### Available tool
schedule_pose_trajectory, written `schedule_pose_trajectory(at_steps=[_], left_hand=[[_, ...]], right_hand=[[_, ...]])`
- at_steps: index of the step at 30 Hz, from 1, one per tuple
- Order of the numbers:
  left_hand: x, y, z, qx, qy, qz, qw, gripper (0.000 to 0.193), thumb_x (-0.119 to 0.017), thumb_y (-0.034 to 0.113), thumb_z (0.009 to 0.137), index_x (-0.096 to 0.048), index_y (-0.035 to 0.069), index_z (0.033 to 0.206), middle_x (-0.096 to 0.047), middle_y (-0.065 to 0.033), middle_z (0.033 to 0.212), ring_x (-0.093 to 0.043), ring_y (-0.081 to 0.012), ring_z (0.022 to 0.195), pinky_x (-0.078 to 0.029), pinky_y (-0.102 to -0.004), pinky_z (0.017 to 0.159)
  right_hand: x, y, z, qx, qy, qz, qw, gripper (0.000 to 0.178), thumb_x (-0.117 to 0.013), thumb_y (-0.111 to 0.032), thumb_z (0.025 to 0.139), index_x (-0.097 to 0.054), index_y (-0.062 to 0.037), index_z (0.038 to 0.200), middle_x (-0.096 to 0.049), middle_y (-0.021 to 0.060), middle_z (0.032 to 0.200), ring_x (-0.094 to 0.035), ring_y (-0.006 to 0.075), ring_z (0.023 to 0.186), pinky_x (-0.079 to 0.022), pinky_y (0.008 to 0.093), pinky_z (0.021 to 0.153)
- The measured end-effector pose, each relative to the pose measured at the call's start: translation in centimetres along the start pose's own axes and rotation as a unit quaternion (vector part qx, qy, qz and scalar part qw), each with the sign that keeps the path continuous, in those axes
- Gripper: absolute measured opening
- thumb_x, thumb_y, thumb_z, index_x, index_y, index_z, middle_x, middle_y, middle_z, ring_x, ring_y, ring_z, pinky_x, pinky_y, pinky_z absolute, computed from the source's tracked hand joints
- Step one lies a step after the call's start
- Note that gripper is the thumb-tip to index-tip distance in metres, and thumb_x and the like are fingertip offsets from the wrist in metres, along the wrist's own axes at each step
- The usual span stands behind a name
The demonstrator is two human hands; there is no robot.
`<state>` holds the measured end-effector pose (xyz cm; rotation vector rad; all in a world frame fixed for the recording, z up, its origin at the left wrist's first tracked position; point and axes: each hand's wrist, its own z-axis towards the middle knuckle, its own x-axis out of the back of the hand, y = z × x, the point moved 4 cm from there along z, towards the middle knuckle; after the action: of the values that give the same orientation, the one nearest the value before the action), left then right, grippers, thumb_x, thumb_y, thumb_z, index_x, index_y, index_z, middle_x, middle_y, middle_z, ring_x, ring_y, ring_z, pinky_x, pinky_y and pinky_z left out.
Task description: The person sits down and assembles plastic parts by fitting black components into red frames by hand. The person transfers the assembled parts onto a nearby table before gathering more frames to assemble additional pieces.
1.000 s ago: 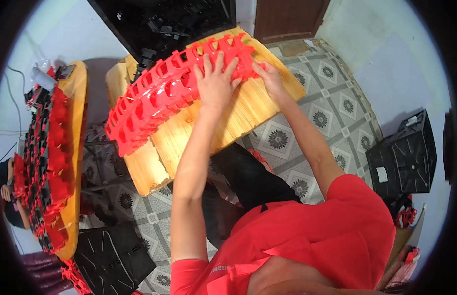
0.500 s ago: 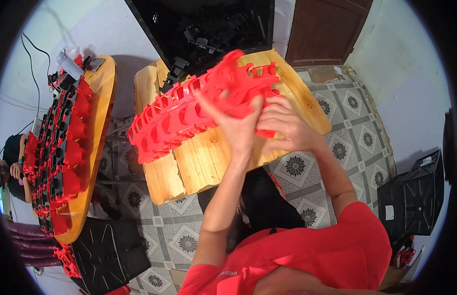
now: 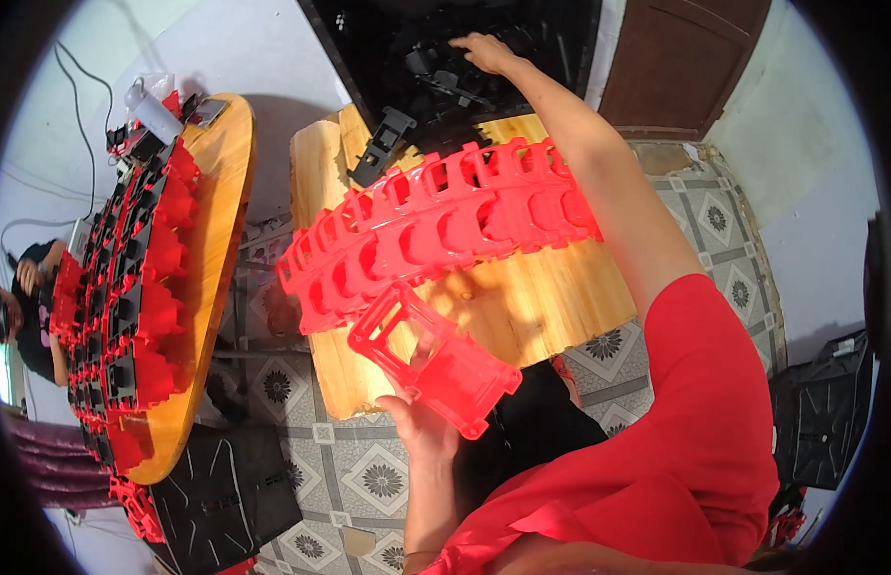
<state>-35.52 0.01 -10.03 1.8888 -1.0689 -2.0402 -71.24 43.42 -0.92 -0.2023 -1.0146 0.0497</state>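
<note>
Near the table's front edge, my left hand (image 3: 426,428) grips a red plastic frame (image 3: 460,379). The frame is tilted, with an open window at one end and a solid panel at the other; some of my fingers are hidden beneath it. My right arm stretches far forward, and my right hand (image 3: 488,53) is over a large black bin (image 3: 354,48), fingers partly stretched out and nothing visible in them. Close to that hand lie black plastic parts (image 3: 450,86) in the bin. Two rows of similar red frames (image 3: 407,235) stand across the table, between my hands.
A black plastic part (image 3: 383,149) rests on the wooden table (image 3: 560,297) by the bin. At left, another table (image 3: 220,192) carries rows of red-and-black assemblies (image 3: 129,278) and a pale bottle (image 3: 153,113). Beyond it sits another person (image 3: 33,297). Black crates (image 3: 225,489) stand on the floor.
My hands have parted. The left has come back toward me with the red frame, while the right has let go and moved forward over the black bin. The view has shifted slightly.
</note>
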Motion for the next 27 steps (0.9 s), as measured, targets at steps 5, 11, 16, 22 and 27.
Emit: schedule_pose_trajectory(at_steps=[5, 11, 16, 22, 27], left_hand=[[0.7, 0.0, -0.6, -0.013, 0.112, 0.007, 0.994, 0.07, -0.055, 0.056, 0.092, -0.045, 0.004, 0.137, -0.053, -0.0139, 0.135, -0.052, -0.0268, 0.122, -0.043, -0.0449, 0.103], [-2.0, 1.4, 1.0, -0.08, 0.023, 0.005, 0.997, 0.085, -0.062, 0.024, 0.091, -0.006, 0.024, 0.155, -0.032, -0.0156, 0.151, -0.038, -0.0329, 0.135, -0.036, -0.0499, 0.109], [-2.4, 1.1, 1.7, -0.106, 0.003, -0.006, 0.994, 0.087, -0.062, 0.018, 0.094, 0.0, 0.027, 0.154, -0.035, -0.0146, 0.148, -0.039, -0.0296, 0.134, -0.037, -0.0489, 0.108], [-1.4, -0.3, 1.3, -0.138, 0.0, -0.02, 0.99, 0.095, -0.066, 0.014, 0.092, 0.006, 0.024, 0.154, -0.039, -0.0157, 0.143, -0.041, -0.0255, 0.131, -0.037, -0.0447, 0.108], [-2.3, 0.0, -0.5, -0.143, -0.001, -0.024, 0.989, 0.099, -0.066, 0.009, 0.091, 0.009, 0.023, 0.154, -0.04, -0.015, 0.142, -0.045, -0.0224, 0.126, -0.036, -0.0414, 0.107]], right_hand=[[0.9, -2.0, -1.5, 0.027, -0.076, -0.045, 0.996, 0.032, -0.054, -0.005, 0.086, -0.064, -0.0161, 0.113, -0.056, 0.0157, 0.118, -0.057, 0.0367, 0.11, -0.049, 0.0448, 0.092], [12.1, -3.0, -9.1, 0.189, 0.207, -0.017, 0.96, 0.032, -0.07, -0.024, 0.081, -0.062, -0.0037, 0.103, -0.065, 0.0194, 0.092, -0.064, 0.0346, 0.082, -0.051, 0.0411, 0.072], [22.0, -14.8, -24.5, -0.101, -0.012, 0.271, 0.957, 0.022, -0.07, -0.018, 0.084, -0.064, -0.0023, 0.098, -0.062, 0.0097, 0.078, -0.06, 0.02, 0.068, -0.049, 0.0339, 0.063], [19.3, -23.8, -37.3, 0.027, 0.052, 0.228, 0.972, 0.029, -0.08, -0.028, 0.076, -0.062, -0.0054, 0.076, -0.054, 0.0038, 0.062, -0.053, 0.0139, 0.05, -0.042, 0.0281, 0.046], [18.8, -26.3, -38.9, 0.08, 0.1, 0.23, 0.965, 0.026, -0.082, -0.017, 0.075, -0.06, -0.0017, 0.077, -0.05, 0.0043, 0.062, -0.046, 0.0128, 0.049, -0.039, 0.0278, 0.046]])
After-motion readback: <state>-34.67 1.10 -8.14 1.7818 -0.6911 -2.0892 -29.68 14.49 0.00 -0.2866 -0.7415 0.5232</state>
